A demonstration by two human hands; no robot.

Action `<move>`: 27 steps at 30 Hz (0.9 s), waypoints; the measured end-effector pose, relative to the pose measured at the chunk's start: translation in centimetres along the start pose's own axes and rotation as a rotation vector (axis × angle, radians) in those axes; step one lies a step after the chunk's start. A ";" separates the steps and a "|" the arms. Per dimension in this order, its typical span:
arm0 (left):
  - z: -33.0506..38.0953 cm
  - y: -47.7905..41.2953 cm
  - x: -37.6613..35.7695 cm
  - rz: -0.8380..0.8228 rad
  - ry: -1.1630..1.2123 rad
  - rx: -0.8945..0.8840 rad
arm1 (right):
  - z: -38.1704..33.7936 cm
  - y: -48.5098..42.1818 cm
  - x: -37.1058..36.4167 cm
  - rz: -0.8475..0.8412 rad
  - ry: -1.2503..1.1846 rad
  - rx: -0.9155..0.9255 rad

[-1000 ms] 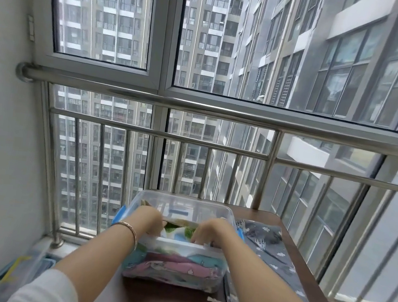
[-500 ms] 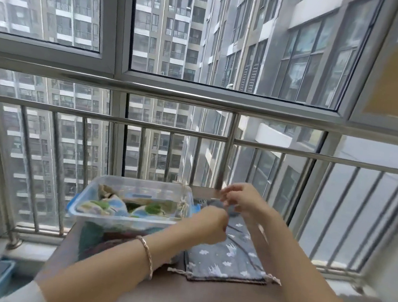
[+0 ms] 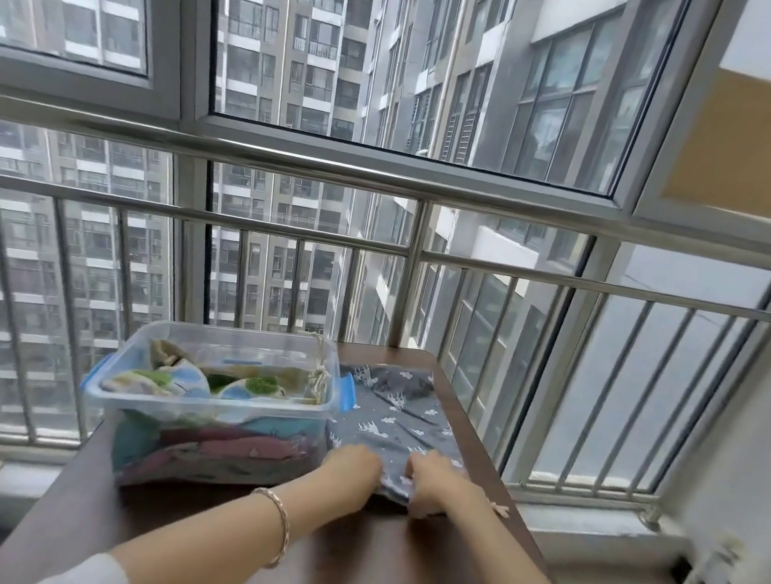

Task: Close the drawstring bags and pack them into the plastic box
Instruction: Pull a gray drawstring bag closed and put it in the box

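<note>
Our left hand (image 3: 353, 466) and right hand (image 3: 434, 482) pinch the grey bag (image 3: 398, 421) mouth (near edge), likely to cinch it beside the plastic box (image 3: 210, 416).

Soft, even daylight comes in through the windows (image 3: 405, 49), grey and overcast in tone, so the scene is bright without hard shadows. The dark table (image 3: 362, 563) carries a pale sheen near its front edge. The wide-angle lens bends the railing (image 3: 388, 179) and frames toward the edges (most strongly at the corners). The whole frame looks slightly soft, and both forearms are smeared.
</note>
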State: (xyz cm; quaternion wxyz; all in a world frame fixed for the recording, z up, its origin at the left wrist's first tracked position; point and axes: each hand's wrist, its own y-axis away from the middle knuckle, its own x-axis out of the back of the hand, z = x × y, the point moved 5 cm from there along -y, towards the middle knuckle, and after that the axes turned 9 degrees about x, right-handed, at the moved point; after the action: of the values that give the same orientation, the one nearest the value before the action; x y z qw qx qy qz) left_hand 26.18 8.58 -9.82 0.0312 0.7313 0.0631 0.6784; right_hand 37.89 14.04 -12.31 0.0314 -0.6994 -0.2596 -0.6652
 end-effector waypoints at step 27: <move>-7.9 4.9 15.8 -0.060 1.590 -0.020 | -2.8 7.6 20.3 0.985 -0.293 0.050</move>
State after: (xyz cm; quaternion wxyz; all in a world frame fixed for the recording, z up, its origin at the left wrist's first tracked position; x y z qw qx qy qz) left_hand 19.68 5.57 7.09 0.0017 0.0255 0.0803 0.9964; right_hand 38.03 12.87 9.52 0.3210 -0.8235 0.0833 -0.4603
